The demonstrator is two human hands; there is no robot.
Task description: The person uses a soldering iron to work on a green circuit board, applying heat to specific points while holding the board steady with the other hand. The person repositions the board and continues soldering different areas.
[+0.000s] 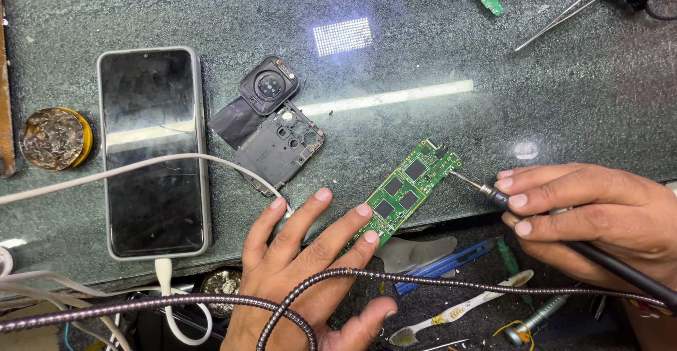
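Note:
A long green circuit board [409,189] with several black chips lies tilted on the dark glass bench top [423,47]. My left hand [310,266] presses its fingertips on the board's lower end and holds it down. My right hand [592,210] grips a black soldering iron [493,196] like a pen. Its metal tip touches the board's upper right edge. The iron's dark cord runs off to the lower right.
A phone [154,152] lies screen up at the left with a white cable [106,171] plugged in. A black phone frame part [271,129] sits beside it. A round flux tin [55,138] is far left. Tweezers [564,14], a toothbrush [458,312] and a flexible metal hose [423,280] lie around.

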